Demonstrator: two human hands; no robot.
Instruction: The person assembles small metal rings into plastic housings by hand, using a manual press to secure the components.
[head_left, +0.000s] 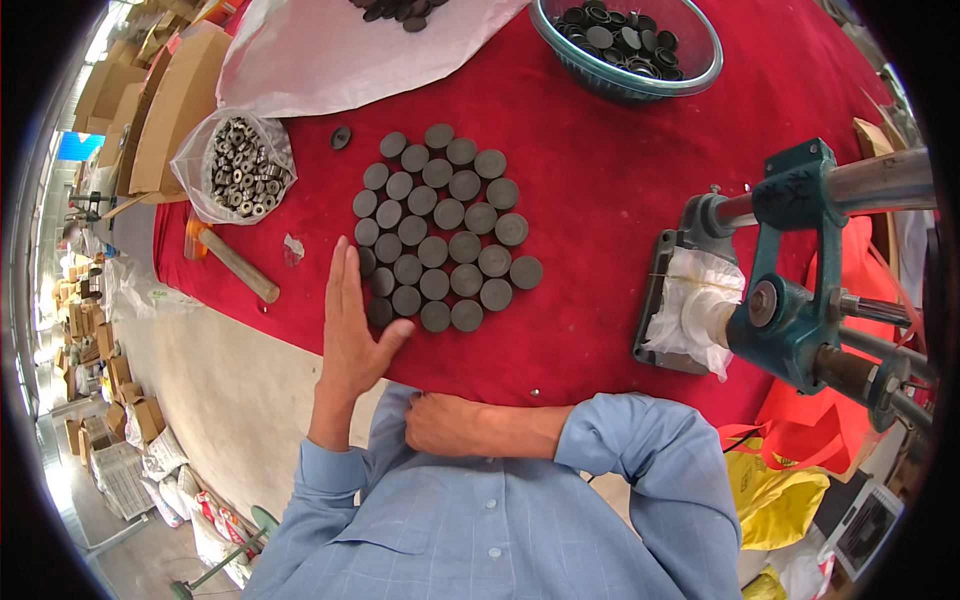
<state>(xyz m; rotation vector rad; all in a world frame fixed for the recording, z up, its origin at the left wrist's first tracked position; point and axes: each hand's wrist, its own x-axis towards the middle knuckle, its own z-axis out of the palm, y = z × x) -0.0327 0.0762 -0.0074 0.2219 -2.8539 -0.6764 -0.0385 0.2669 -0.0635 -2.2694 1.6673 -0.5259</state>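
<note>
A red cloth covered the tabletop point(600, 180), bearing flat, dull grey round discs point(440, 230) packed in rows. The left hand point(352, 330) lay open and flat against their left edge, hiding some. The right hand point(440, 422) was curled shut at the shirt, empty as far as could be seen.

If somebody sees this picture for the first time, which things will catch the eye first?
First, the tight cluster of dark round discs in the middle of the red table cloth, with the left hand flat against its left edge. Next, the teal press at the right, and the glass bowl of dark parts at the top.
</note>
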